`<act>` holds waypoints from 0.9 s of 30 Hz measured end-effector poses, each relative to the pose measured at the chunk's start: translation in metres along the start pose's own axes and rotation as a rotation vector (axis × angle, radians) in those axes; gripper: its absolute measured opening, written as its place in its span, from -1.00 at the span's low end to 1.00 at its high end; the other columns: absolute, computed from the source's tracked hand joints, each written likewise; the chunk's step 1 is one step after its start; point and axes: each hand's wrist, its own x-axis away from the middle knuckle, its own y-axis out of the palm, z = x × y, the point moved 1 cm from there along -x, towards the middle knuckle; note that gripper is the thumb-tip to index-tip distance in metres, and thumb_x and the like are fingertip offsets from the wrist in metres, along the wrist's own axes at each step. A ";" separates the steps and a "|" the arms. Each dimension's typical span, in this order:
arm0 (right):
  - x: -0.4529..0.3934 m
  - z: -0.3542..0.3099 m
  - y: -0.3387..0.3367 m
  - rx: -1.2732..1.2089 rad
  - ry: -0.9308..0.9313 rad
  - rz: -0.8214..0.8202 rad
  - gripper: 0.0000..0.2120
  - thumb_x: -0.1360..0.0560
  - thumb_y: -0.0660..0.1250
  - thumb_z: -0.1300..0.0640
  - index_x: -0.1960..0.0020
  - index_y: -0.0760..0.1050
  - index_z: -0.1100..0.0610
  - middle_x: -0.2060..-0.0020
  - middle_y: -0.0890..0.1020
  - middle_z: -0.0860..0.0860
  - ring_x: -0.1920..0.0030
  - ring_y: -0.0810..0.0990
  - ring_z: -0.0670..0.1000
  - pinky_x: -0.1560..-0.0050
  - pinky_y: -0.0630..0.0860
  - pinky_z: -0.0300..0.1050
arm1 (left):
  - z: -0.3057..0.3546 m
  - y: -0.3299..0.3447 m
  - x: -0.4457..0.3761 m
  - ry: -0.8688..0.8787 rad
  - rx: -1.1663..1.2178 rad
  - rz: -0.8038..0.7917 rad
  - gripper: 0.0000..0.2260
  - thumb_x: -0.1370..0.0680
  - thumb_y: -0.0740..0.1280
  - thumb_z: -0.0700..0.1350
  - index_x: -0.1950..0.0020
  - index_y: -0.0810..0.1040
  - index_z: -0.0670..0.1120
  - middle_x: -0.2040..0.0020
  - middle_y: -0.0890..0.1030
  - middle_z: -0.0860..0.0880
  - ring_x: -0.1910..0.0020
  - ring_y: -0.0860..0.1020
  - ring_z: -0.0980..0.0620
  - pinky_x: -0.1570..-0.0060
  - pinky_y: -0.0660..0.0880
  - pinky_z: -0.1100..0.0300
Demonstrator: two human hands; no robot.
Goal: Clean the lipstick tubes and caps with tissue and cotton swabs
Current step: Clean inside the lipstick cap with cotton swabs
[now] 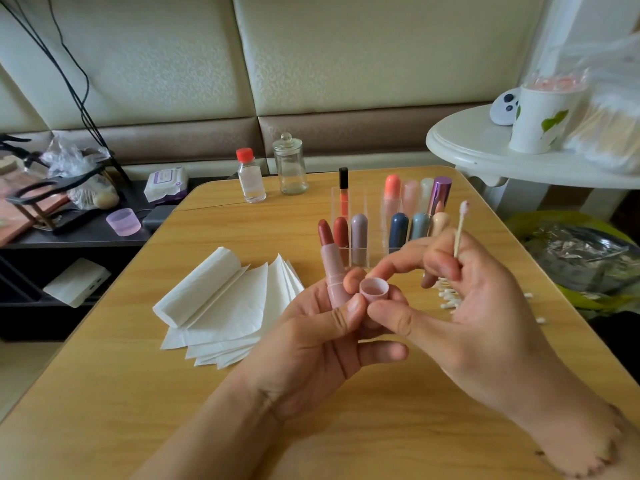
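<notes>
Above the bench (138, 393), centre frame: lipstick (330, 268) gripped upright in left hand (311, 341). Cap (373, 289), mouth upward, pinched by both thumbs. Swab (460, 230) clamped upright in right hand (485, 323), soiled tip well above the cap.

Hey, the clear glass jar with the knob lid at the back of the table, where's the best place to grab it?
Take the jar around its straight cylindrical body, coming from its right, since the bottle stands close on its left. It stands upright; the round lid knob looks too small for a safe grip.
</notes>
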 end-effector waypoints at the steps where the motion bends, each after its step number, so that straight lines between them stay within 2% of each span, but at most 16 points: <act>1: 0.000 0.001 -0.001 -0.005 -0.021 -0.011 -0.68 -0.42 0.42 -0.13 0.11 0.29 -0.05 0.03 0.66 -0.21 -0.08 0.59 -0.15 -0.32 0.36 -0.03 | 0.000 -0.001 0.000 0.001 0.019 -0.002 -0.77 -0.54 0.41 -0.18 -0.12 0.45 -0.20 0.02 0.57 -0.15 0.06 0.60 -0.06 0.07 0.59 0.08; 2: 0.000 0.002 -0.004 -0.012 -0.032 -0.019 -0.65 -0.47 0.36 -0.17 0.10 0.31 0.06 0.08 0.62 -0.21 0.05 0.59 -0.22 -0.22 0.37 -0.21 | 0.000 -0.001 -0.001 0.005 0.053 -0.024 -0.82 -0.56 0.38 -0.19 -0.11 0.50 -0.21 0.03 0.58 -0.16 0.09 0.60 -0.05 0.09 0.59 0.11; 3: -0.001 0.003 -0.007 -0.024 -0.032 -0.025 -0.59 -0.53 0.27 -0.23 0.12 0.33 0.13 0.17 0.56 -0.14 0.18 0.56 -0.18 -0.06 0.39 -0.28 | 0.001 0.000 -0.001 0.006 0.101 -0.064 -0.85 -0.60 0.32 -0.20 -0.12 0.52 -0.24 0.02 0.59 -0.19 0.10 0.61 -0.05 0.11 0.58 0.15; 5: -0.005 0.005 -0.017 -0.062 -0.002 -0.044 -0.52 -0.62 0.06 -0.28 0.23 0.27 0.10 0.33 0.35 0.07 0.33 0.36 -0.04 0.20 0.36 -0.22 | 0.003 0.003 -0.002 -0.008 0.211 -0.115 -0.82 -0.66 0.17 -0.23 -0.15 0.50 -0.29 -0.04 0.57 -0.25 0.13 0.60 -0.05 0.16 0.56 0.20; 6: -0.006 0.006 -0.022 -0.045 0.018 -0.044 -0.55 -0.63 0.04 -0.23 0.27 0.24 0.06 0.38 0.30 0.07 0.36 0.30 -0.04 0.28 0.33 -0.22 | 0.004 0.004 -0.002 -0.013 0.251 -0.113 -0.81 -0.67 0.14 -0.24 -0.15 0.48 -0.30 -0.06 0.55 -0.28 0.16 0.59 -0.05 0.20 0.56 0.21; 8: -0.008 0.010 -0.028 0.054 0.018 -0.039 -0.62 -0.61 0.12 -0.16 0.30 0.32 0.02 0.45 0.33 -0.01 0.43 0.27 -0.10 0.41 0.27 -0.21 | 0.004 0.004 -0.002 -0.016 0.282 -0.101 -0.82 -0.68 0.14 -0.25 -0.16 0.47 -0.31 -0.08 0.51 -0.28 0.19 0.58 -0.04 0.25 0.57 0.23; 12: -0.004 0.009 -0.029 0.117 -0.094 0.085 -0.85 -0.57 0.30 -0.08 0.13 0.59 -0.10 0.43 0.51 -0.11 0.48 0.41 -0.10 0.46 0.31 -0.32 | 0.005 0.004 0.000 -0.003 0.239 -0.097 -0.82 -0.66 0.17 -0.26 -0.17 0.50 -0.31 -0.10 0.43 -0.22 0.18 0.58 -0.01 0.22 0.56 0.25; 14: -0.002 0.005 -0.028 0.149 -0.159 0.164 -0.94 -0.55 0.35 -0.03 0.05 0.61 -0.13 0.35 0.59 -0.12 0.45 0.50 -0.05 0.49 0.39 -0.21 | 0.006 0.004 -0.001 -0.006 0.272 -0.088 -0.84 -0.65 0.16 -0.30 -0.17 0.47 -0.30 -0.08 0.45 -0.24 0.15 0.57 -0.06 0.18 0.56 0.19; 17: 0.001 -0.002 -0.025 0.194 -0.238 0.151 -0.95 -0.53 0.38 0.04 0.04 0.62 -0.07 0.29 0.64 -0.07 0.38 0.60 -0.02 0.46 0.45 -0.10 | 0.006 0.002 -0.002 -0.009 0.295 -0.084 -0.83 -0.66 0.13 -0.30 -0.19 0.46 -0.30 -0.09 0.49 -0.26 0.10 0.58 -0.11 0.09 0.56 0.12; 22: 0.002 -0.003 -0.024 0.219 -0.240 0.160 -0.90 -0.52 0.37 0.07 0.13 0.64 0.06 0.38 0.66 0.02 0.39 0.59 -0.02 0.45 0.44 -0.15 | 0.005 0.002 -0.003 -0.005 0.265 -0.086 -0.81 -0.68 0.12 -0.27 -0.17 0.49 -0.27 -0.08 0.51 -0.20 0.04 0.57 -0.07 0.02 0.55 0.15; 25: 0.002 -0.003 -0.024 0.241 -0.243 0.151 -0.86 -0.52 0.37 0.07 0.15 0.65 0.09 0.41 0.65 0.02 0.40 0.59 -0.04 0.45 0.43 -0.18 | 0.005 0.002 -0.002 0.012 0.285 -0.097 -0.90 -0.65 0.17 -0.30 -0.15 0.36 -0.19 -0.06 0.49 -0.18 0.04 0.56 -0.08 0.05 0.55 0.17; 27: 0.002 -0.003 -0.024 0.262 -0.251 0.150 -0.85 -0.51 0.38 0.07 0.17 0.66 0.10 0.42 0.64 0.01 0.41 0.58 -0.04 0.46 0.42 -0.20 | 0.004 0.002 -0.002 0.014 0.285 -0.094 -0.86 -0.64 0.18 -0.32 -0.13 0.29 -0.15 -0.06 0.50 -0.16 0.03 0.55 -0.08 0.04 0.55 0.17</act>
